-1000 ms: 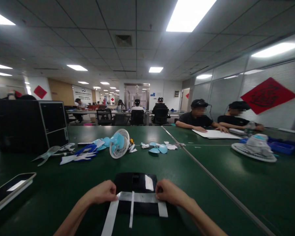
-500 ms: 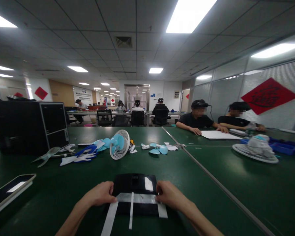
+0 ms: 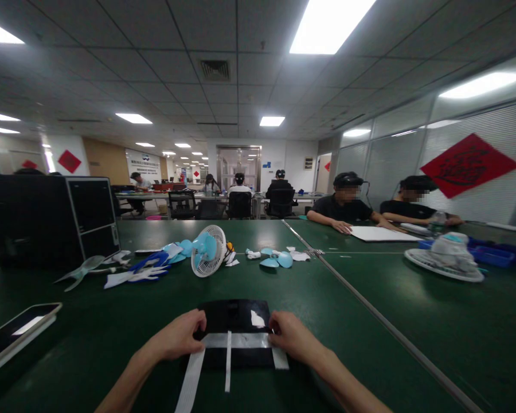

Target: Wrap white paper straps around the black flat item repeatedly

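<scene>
A flat black box (image 3: 234, 321) lies on the green table (image 3: 112, 332) right before me. A shiny grey tape strip (image 3: 236, 340) runs across its near edge, with shorter strips hanging down at the left, middle and right. My left hand (image 3: 178, 337) pinches the strip's left end with closed fingers. My right hand (image 3: 290, 338) presses and grips the strip's right end, fingers curled.
Beyond the box lie a small white and blue fan (image 3: 208, 250), loose blue fan parts (image 3: 275, 259) and gloves (image 3: 133, 272). A phone (image 3: 17, 330) rests at the left edge, a black computer case (image 3: 51, 218) behind it. Two people sit at the right table; others work farther back.
Both hands stay on the tape ends; the hands and the box sit a little farther from me in the picture. The white patch on the box looks smaller.
</scene>
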